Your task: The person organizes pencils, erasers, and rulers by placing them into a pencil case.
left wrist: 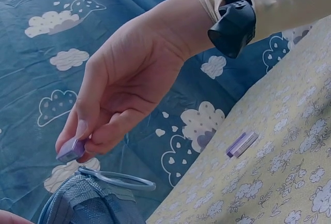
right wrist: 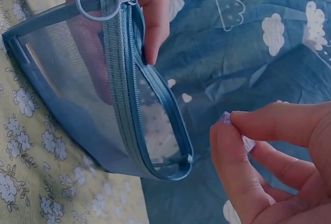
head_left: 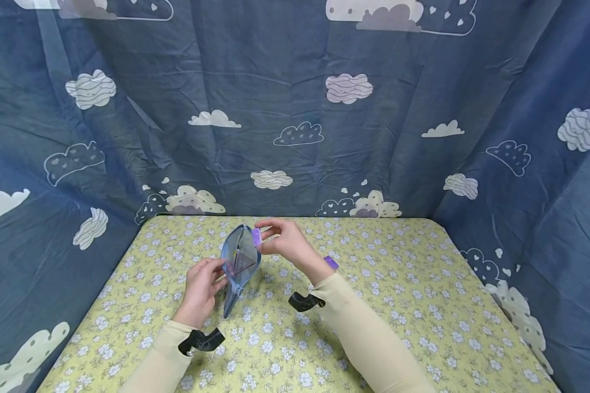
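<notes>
A blue mesh zipper pouch [head_left: 231, 301] is held upright by my left hand [head_left: 199, 288], thumb and fingers on either side of its edge. Its zipper is undone and the mouth gapes; a ring pull [right wrist: 97, 0] hangs at one end. Through the mesh, a thin light-coloured stick [right wrist: 44, 69] shows inside, with other contents indistinct. Beside the mouth, my right hand [head_left: 290, 245] pinches a small purple block [left wrist: 71, 150] between thumb and fingers, apart from the pouch in the right wrist view. A second purple piece [head_left: 331, 262] lies on the table beyond my right wrist.
Yellow flowered cloth [head_left: 398, 338] covers the table. Dark blue cloud-patterned curtains [head_left: 285, 65] stand behind it and along both sides. Black wrist straps [head_left: 201, 341] sit on both of my sleeves.
</notes>
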Tool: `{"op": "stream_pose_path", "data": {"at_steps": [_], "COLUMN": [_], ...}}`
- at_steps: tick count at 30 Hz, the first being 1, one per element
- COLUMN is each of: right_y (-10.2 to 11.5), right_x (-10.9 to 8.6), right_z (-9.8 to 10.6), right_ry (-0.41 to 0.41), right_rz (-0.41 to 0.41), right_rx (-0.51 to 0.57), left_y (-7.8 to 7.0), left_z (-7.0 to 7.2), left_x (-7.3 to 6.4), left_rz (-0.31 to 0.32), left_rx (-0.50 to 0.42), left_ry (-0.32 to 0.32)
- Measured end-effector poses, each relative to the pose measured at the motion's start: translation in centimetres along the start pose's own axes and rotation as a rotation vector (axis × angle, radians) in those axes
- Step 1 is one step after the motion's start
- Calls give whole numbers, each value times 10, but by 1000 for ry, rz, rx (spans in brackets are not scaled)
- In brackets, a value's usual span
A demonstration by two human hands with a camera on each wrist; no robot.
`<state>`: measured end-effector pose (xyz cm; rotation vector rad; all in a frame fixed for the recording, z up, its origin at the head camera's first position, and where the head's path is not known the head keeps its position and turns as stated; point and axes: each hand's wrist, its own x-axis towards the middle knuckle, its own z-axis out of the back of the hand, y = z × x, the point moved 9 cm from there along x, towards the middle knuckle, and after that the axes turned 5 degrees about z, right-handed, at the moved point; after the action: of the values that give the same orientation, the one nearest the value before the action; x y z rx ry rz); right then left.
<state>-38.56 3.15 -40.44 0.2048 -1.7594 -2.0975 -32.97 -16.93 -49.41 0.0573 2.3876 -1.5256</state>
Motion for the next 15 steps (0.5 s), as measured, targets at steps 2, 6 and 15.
{"op": "stream_pose_path", "data": {"at_steps": [2,6,15], "right_y": [0,-2,-11], "right_x": [3,9,16], "right_z": [-1,-3,-10], "right_ry": [-3,-6,-4], "right_rz": [0,4,-13], "right_rx": [-10,-28,-55], "left_y": [-1,-2,-1], "left_z": [0,0,0], "left_x": [0,1,0], "left_rz": [-1,0,2], "left_rx": [-5,-12,-5], "left_ry": [-4,-4,-3]}}
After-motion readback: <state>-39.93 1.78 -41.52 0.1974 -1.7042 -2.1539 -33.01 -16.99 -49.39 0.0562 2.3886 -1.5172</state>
